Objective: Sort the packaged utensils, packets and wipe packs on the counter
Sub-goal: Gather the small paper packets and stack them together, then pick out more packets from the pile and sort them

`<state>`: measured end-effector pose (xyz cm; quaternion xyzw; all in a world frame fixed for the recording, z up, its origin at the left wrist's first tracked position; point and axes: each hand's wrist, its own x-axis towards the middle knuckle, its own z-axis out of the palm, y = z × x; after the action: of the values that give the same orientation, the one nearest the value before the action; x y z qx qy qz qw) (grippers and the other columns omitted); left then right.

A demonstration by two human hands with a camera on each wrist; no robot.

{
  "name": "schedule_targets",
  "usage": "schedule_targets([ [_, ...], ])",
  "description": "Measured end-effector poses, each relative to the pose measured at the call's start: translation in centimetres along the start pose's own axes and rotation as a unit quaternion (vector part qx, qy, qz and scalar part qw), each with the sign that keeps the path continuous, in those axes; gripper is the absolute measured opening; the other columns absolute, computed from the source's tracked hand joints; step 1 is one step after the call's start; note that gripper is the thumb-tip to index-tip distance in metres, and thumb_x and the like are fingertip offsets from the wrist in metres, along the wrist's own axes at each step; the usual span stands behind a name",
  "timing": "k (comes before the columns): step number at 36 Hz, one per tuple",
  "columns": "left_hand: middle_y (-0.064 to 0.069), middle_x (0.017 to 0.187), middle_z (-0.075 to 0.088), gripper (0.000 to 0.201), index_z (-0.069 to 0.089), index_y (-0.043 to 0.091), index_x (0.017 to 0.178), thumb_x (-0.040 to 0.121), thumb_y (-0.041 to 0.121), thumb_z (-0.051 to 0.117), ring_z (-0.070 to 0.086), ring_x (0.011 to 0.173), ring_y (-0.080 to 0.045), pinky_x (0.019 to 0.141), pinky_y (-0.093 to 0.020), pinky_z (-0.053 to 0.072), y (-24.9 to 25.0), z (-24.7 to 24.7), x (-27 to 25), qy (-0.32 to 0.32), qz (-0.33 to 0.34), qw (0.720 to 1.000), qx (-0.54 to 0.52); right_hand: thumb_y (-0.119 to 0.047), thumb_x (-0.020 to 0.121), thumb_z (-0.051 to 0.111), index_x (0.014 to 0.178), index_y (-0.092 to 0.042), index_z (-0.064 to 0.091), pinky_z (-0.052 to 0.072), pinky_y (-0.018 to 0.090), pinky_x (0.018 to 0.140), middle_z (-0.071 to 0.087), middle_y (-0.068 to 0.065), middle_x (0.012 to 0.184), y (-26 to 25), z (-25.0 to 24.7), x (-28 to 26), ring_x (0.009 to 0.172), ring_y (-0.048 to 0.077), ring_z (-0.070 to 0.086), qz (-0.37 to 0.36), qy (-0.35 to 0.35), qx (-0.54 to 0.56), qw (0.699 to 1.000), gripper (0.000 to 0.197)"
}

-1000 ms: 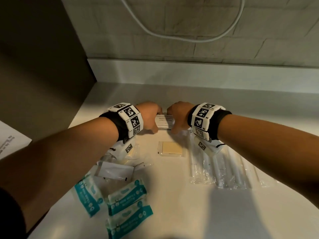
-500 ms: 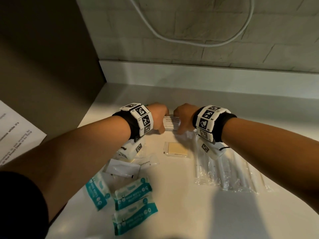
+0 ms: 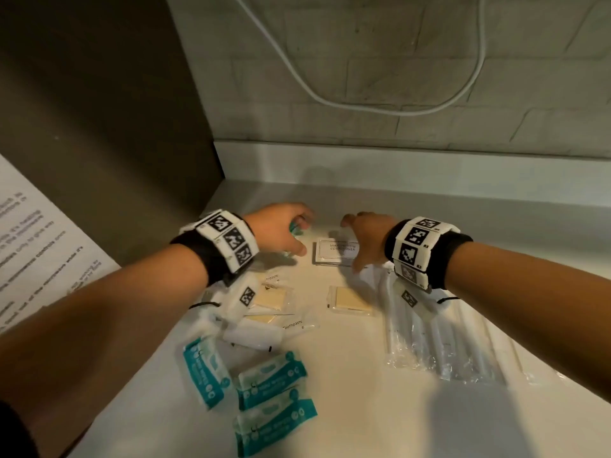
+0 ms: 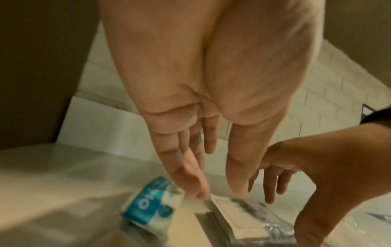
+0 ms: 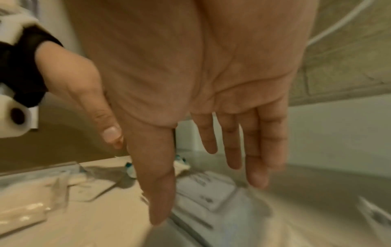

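Your left hand [image 3: 279, 228] hovers left of centre in the head view, fingers straight and slightly spread in the left wrist view, holding nothing; its fingertips [image 4: 197, 190] sit just over the edge of the white shampoo packet stack [image 3: 335, 251], though blur hides whether they touch it. A teal wipe pack [image 4: 148, 203] lies just left of those fingertips on the counter [image 3: 347, 408]. Your right hand [image 3: 367, 238] is spread flat and relaxed at centre right, gripping nothing, with its thumb [image 5: 157, 188] reaching down beside the stack's right edge; actual contact cannot be told. The stack lies on the counter between your 2 hands. Below it, at mid-frame, rests a beige square packet [image 3: 348, 299]; further beige squares and toothpaste sachets [image 3: 291, 325] cluster under your left wrist. In the lower left of the head view 3 more teal wipe packs [image 3: 271, 378] lie together, and clear-wrapped utensils [image 3: 436, 342] run along the right, under your right wrist.
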<state>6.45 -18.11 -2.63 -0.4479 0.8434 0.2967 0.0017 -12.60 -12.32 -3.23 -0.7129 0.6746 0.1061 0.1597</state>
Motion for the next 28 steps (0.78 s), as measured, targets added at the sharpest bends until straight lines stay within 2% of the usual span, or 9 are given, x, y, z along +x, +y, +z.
schedule_targets([
  [4, 0.009, 0.099, 0.067, 0.035, 0.065, 0.02, 0.113, 0.082, 0.011, 0.075, 0.056, 0.066, 0.007, 0.063, -0.007, 0.042, -1.1, -1.0, -3.5, 0.048, 0.021, 0.997, -0.059, -0.032, 0.079, 0.072, 0.126, -0.016, 0.051, 0.052, 0.037, 0.086, 0.059, 0.007, 0.118, -1.9, -0.6, -1.4, 0.102, 0.027, 0.06, -0.086, 0.057, -0.011, 0.995, 0.054],
  [7, 0.011, 0.082, 0.069, 0.016, 0.072, 0.021, 0.095, 0.082, 0.012, 0.073, 0.055, 0.064, 0.001, 0.06, -0.013, 0.041, -2.0, -0.7, -6.6, 0.046, 0.026, 0.998, -0.037, -0.027, 0.083, 0.068, 0.111, -0.016, 0.061, 0.05, 0.034, 0.087, 0.066, 0.003, 0.11, -4.1, 0.0, -2.5, 0.098, 0.023, 0.061, -0.166, 0.018, 0.011, 0.986, 0.03],
  [10, 0.017, 0.069, 0.062, 0.016, 0.075, 0.024, 0.092, 0.081, 0.013, 0.073, 0.051, 0.058, 0.004, 0.058, -0.009, 0.038, -3.0, 0.6, -9.4, -0.007, 0.01, 1.0, 0.019, -0.024, 0.085, 0.064, 0.106, -0.016, 0.065, 0.051, 0.035, 0.088, 0.068, 0.001, 0.105, -6.0, 1.8, -3.4, 0.095, 0.021, 0.061, -0.209, -0.021, -0.028, 0.977, 0.023],
  [13, 0.02, 0.089, 0.064, 0.029, 0.072, 0.029, 0.102, 0.074, 0.023, 0.079, 0.056, 0.077, 0.007, 0.068, -0.009, 0.043, -4.3, 2.5, -11.6, -0.057, -0.028, 0.996, 0.065, -0.025, 0.085, 0.061, 0.107, -0.016, 0.065, 0.051, 0.035, 0.086, 0.067, 0.002, 0.103, -6.9, 3.6, -4.0, 0.094, 0.022, 0.061, -0.217, -0.045, -0.05, 0.974, 0.024],
  [16, 0.013, 0.112, 0.06, 0.048, 0.067, 0.032, 0.115, 0.07, 0.032, 0.084, 0.058, 0.098, -0.005, 0.09, -0.022, 0.049, -5.2, 4.1, -12.7, -0.07, -0.033, 0.992, 0.102, -0.026, 0.087, 0.055, 0.102, -0.013, 0.065, 0.049, 0.032, 0.078, 0.065, 0.007, 0.1, -7.5, 4.5, -4.6, 0.091, 0.026, 0.061, -0.209, -0.039, -0.057, 0.976, 0.022],
  [18, 0.009, 0.118, 0.057, 0.053, 0.065, 0.03, 0.12, 0.07, 0.032, 0.083, 0.058, 0.105, -0.01, 0.096, -0.029, 0.048, -5.3, 4.8, -13.1, -0.056, -0.02, 0.99, 0.131, -0.026, 0.086, 0.057, 0.103, -0.014, 0.066, 0.049, 0.033, 0.08, 0.066, 0.007, 0.102, -7.8, 4.5, -4.9, 0.093, 0.027, 0.061, -0.203, -0.032, -0.052, 0.977, 0.023],
  [22, 0.005, 0.118, 0.057, 0.053, 0.065, 0.027, 0.124, 0.074, 0.034, 0.08, 0.057, 0.106, -0.014, 0.097, -0.031, 0.047, -5.2, 5.2, -13.6, -0.037, -0.01, 0.987, 0.155, -0.028, 0.084, 0.063, 0.106, -0.016, 0.066, 0.048, 0.031, 0.083, 0.066, 0.006, 0.107, -8.3, 4.5, -5.2, 0.099, 0.027, 0.061, -0.188, -0.032, -0.041, 0.981, 0.026],
  [26, 0.003, 0.113, 0.059, 0.04, 0.067, 0.023, 0.122, 0.083, 0.033, 0.071, 0.059, 0.1, -0.017, 0.091, -0.032, 0.049, -5.0, 5.7, -13.9, -0.014, -0.002, 0.984, 0.179, -0.028, 0.076, 0.075, 0.109, -0.019, 0.06, 0.052, 0.039, 0.088, 0.064, 0.002, 0.11, -8.6, 5.0, -5.1, 0.098, 0.024, 0.059, -0.141, -0.017, -0.022, 0.99, 0.038],
  [28, 0.002, 0.111, 0.061, 0.032, 0.07, 0.024, 0.118, 0.088, 0.033, 0.065, 0.061, 0.098, -0.018, 0.088, -0.033, 0.051, -5.2, 6.1, -13.9, 0.007, -0.011, 0.987, 0.163, -0.03, 0.074, 0.077, 0.113, -0.019, 0.057, 0.051, 0.038, 0.088, 0.061, 0.002, 0.11, -8.6, 5.2, -5.1, 0.099, 0.023, 0.057, -0.128, -0.018, -0.017, 0.991, 0.046],
])
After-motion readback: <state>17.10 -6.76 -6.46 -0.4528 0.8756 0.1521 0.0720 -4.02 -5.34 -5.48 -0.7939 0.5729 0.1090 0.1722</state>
